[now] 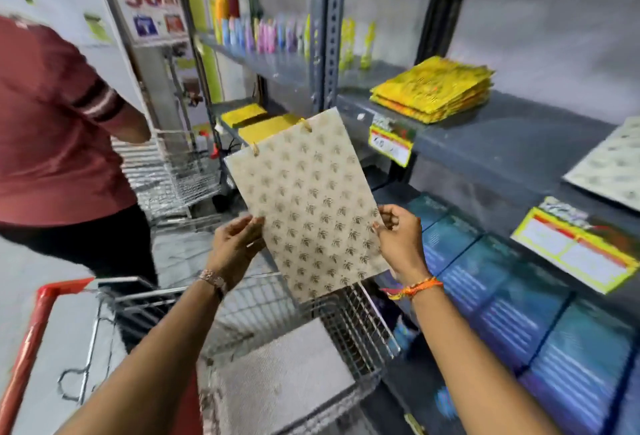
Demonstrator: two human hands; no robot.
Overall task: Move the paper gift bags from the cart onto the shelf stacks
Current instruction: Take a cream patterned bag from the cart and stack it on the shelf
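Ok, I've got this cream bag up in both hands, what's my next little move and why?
Probably swing the cream bag rightwards to the matching cream stack on the shelf. Your left hand and right hand hold it above the cart, and the yellow stack doesn't match.

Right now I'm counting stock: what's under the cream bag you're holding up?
Below the cream bag, held by both hands, sits the wire cart with grey bags inside. The bag hides part of the basket.
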